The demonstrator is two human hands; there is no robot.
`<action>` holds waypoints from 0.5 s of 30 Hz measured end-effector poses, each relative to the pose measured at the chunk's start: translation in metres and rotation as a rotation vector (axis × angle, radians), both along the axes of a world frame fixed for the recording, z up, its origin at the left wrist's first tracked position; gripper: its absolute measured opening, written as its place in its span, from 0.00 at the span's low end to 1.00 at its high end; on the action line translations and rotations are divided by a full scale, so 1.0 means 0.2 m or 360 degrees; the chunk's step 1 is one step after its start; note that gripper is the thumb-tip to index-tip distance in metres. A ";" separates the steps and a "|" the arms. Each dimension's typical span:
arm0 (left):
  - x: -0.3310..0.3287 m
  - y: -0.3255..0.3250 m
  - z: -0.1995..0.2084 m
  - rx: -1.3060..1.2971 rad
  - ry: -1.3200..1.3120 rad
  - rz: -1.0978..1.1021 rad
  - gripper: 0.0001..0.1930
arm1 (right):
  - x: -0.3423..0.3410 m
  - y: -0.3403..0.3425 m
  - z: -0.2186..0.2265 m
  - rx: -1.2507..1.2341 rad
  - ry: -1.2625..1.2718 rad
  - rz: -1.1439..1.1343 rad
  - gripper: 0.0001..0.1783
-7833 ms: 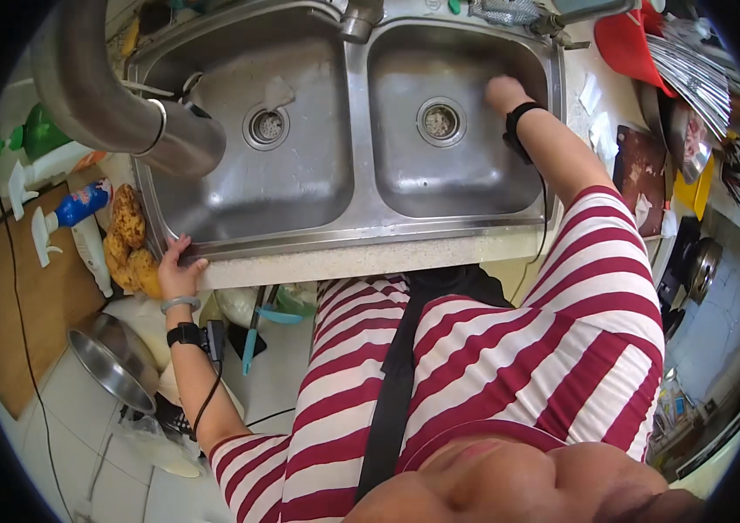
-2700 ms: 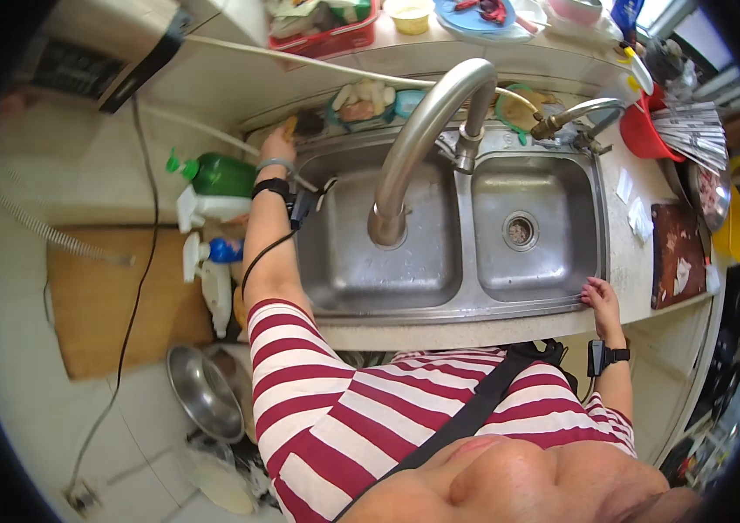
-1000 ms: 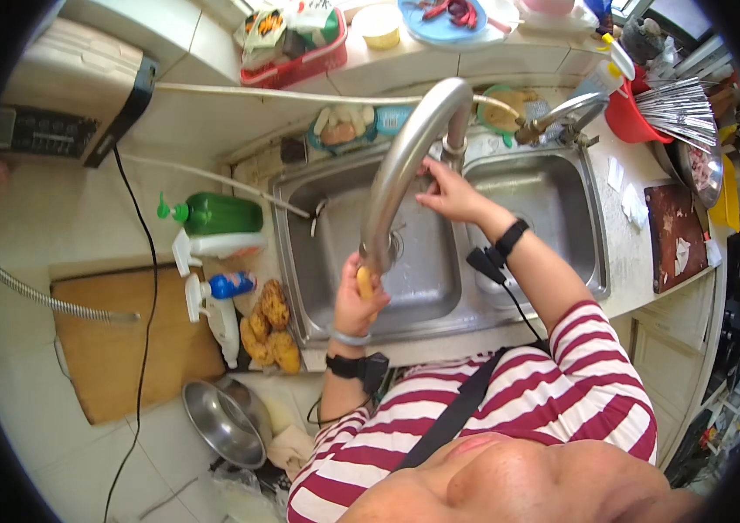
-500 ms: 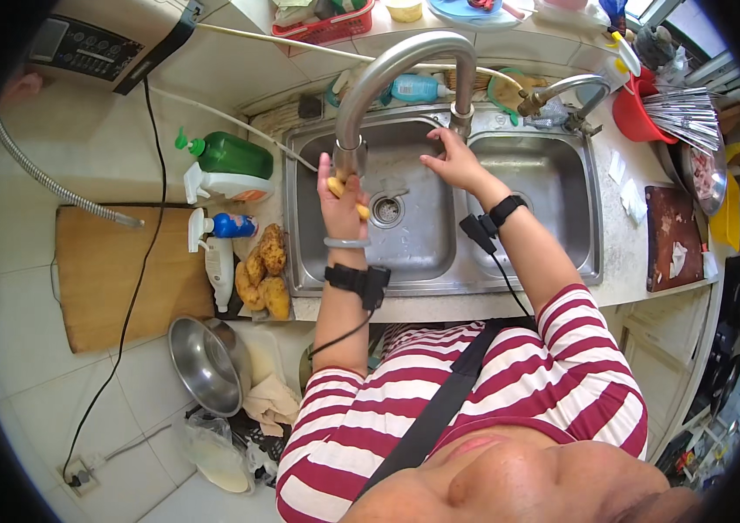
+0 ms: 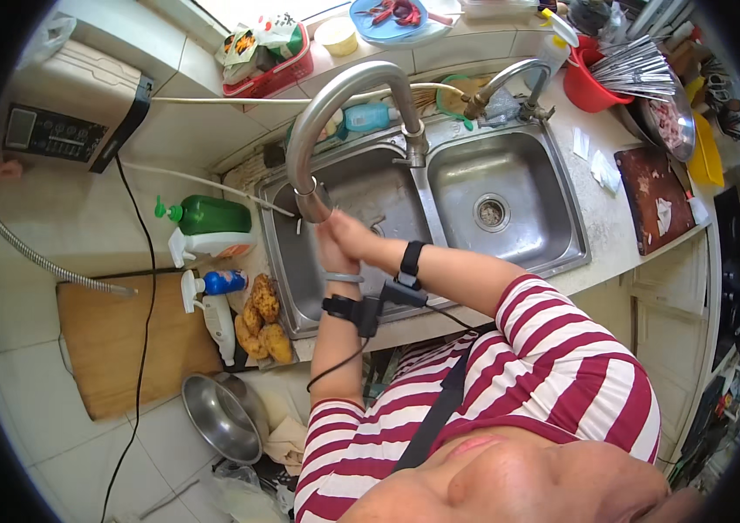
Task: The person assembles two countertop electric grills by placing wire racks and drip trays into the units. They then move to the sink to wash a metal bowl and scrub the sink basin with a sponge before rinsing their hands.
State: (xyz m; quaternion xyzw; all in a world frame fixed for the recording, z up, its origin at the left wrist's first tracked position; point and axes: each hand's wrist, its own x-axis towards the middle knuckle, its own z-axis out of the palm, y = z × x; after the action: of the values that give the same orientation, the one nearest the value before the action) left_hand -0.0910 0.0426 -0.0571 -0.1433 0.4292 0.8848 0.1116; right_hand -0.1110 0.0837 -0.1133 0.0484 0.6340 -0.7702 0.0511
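My left hand [image 5: 331, 250] and my right hand [image 5: 351, 233] are pressed together over the left sink basin [image 5: 396, 187], just under the tip of the curved metal tap [image 5: 304, 148]. The right hand lies across the left from the right side. Both look closed, but the tap and the hands themselves hide the fingers. Whatever lies between them cannot be seen now. On the counter left of the sink rest several knobbly yellow-brown tubers [image 5: 258, 324].
A green pump bottle [image 5: 213, 214] and a blue spray bottle [image 5: 223, 281] lie by the tubers. Below stands a steel bowl [image 5: 226, 418]. To the right are the second basin [image 5: 522, 187], a second tap [image 5: 518, 74], a red tub [image 5: 592, 83] and a dark cutting board [image 5: 653, 205].
My right hand has come left from beside the tap base onto my left hand. The small yellow knobbly pieces seen in the left hand before are now hidden. The view has shifted.
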 end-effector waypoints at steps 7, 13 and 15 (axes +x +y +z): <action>0.05 0.12 0.17 0.0008 0.0027 0.0031 0.19 | -0.08 0.06 0.18 -0.0243 0.0183 -0.0183 0.19; 0.08 0.02 0.17 0.0081 -0.0057 -0.0089 0.21 | 0.02 0.08 0.19 0.0020 0.0053 0.0064 0.17; 0.11 0.06 0.16 0.0137 -0.0121 0.0050 0.20 | 0.01 0.09 0.15 -0.0072 0.0062 0.0144 0.18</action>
State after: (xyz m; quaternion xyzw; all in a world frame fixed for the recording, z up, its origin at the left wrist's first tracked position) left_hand -0.0683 0.0537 -0.0252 -0.1786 0.3838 0.8980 0.1201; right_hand -0.1098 0.1020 -0.0835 0.0037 0.6187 -0.7821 0.0746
